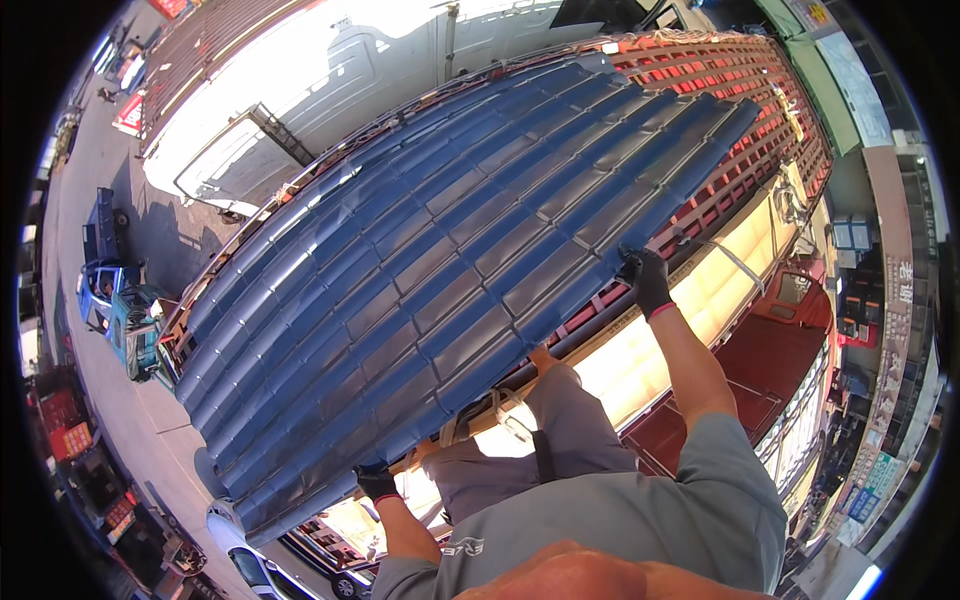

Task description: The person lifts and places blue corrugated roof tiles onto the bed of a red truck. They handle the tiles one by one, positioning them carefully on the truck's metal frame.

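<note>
A large blue roofing sheet (450, 270), pressed into tile-like steps and ribs, stretches out in front of me and fills the middle of the head view. At its near edge, toward the lower left, my left hand (376, 481) in a black glove is closed on the rim. Farther right along the same edge, my right hand (645, 280), also gloved in black, grips the sheet with its fingers curled over the border. Each hand's thumb or finger undersides are partly hidden.
Beneath the sheet lies a red slatted truck bed (690, 62), showing at the far right. A pale yellow side panel (735, 245) with a strap runs along my side. A dark red vehicle (765, 370) stands below right, a white vehicle (330, 75) beyond, and a blue truck (103, 270) left.
</note>
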Available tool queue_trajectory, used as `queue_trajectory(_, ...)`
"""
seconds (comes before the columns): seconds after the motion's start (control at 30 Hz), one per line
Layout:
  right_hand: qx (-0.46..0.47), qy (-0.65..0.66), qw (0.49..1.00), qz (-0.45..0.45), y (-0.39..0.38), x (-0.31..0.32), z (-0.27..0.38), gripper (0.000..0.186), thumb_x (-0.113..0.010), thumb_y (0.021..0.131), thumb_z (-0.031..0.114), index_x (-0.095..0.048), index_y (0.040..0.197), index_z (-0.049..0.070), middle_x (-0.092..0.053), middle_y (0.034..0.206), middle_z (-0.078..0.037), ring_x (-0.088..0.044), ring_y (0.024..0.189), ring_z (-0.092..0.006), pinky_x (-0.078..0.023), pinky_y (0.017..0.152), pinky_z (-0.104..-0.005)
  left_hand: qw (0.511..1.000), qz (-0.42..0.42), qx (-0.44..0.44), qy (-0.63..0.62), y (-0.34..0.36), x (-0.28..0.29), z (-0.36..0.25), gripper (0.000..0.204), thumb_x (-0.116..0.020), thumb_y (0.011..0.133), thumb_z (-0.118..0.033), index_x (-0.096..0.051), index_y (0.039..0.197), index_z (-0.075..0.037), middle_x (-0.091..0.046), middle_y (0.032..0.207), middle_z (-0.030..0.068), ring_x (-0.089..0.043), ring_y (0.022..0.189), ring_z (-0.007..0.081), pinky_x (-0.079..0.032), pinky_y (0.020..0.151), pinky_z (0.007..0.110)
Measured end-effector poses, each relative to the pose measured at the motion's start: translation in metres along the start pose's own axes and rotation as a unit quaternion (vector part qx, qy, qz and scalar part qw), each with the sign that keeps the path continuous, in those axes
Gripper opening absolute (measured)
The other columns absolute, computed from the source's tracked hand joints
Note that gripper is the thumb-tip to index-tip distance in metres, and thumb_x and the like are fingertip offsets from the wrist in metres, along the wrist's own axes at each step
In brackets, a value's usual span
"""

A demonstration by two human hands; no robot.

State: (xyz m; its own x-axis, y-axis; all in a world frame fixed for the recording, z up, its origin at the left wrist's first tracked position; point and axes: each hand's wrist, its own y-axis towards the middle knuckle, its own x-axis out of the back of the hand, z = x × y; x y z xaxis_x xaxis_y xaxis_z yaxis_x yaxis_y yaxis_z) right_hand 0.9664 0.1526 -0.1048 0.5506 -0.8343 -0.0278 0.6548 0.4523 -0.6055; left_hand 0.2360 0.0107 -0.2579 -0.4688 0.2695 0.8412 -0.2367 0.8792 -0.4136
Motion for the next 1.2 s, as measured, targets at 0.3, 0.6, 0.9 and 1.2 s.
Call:
queue_trajectory(0.3,-0.13,0.12,0.984,-0.013,0.16,0.089,-0.061,0.038,-0.06,0.091,0.038,-0.061,0.117,0.01,-0.06,0.12,-0.009,-0.06,0.098,-0.0292,-0.051,0.087,-0.0433,0.994,0.101,0.015,0.039,0.012,-0.206,-0.179,0.031,-0.063,0.084,-0.025,-0.063,0.101,0.001,-0.07,0.101,0.0193,-0.067,0.094,0.0321,-0.05,0.091,0.043)
queue_trajectory(0.6,0.16,-0.712,0.674,0.118,0.172,0.089,-0.214,0.022,-0.064,0.078,0.032,-0.068,0.088,0.013,-0.068,0.095,-0.014,-0.065,0.087,-0.03,-0.052,0.083,-0.0416,0.891,0.038,0.076,-0.447,0.013,-0.286,-0.265,0.029,-0.069,0.076,-0.011,-0.064,0.1,0.005,-0.069,0.101,0.0213,-0.067,0.094,0.0334,-0.05,0.087,0.041)
queue_trajectory(0.9,0.122,-0.249,0.944,0.177,0.137,0.052,-0.297,0.013,-0.056,0.092,0.016,-0.064,0.098,0.007,-0.069,0.097,-0.01,-0.068,0.086,-0.0213,-0.055,0.074,-0.0339,0.994,-0.08,-0.058,-0.037,0.06,-0.225,-0.24,0.047,-0.069,0.081,-0.026,-0.06,0.112,0.008,-0.065,0.106,0.0277,-0.063,0.102,0.0409,-0.049,0.089,0.042)
queue_trajectory(1.2,-0.101,0.015,0.992,0.08,0.125,-0.001,-0.264,0.028,-0.074,0.081,0.016,-0.063,0.104,0.004,-0.067,0.089,-0.01,-0.066,0.083,-0.0229,-0.055,0.073,-0.0312,0.994,-0.05,-0.094,0.039,0.098,-0.218,-0.22,0.055,-0.073,0.074,-0.036,-0.063,0.105,0.009,-0.064,0.107,0.0307,-0.06,0.104,0.0441,-0.046,0.096,0.044)
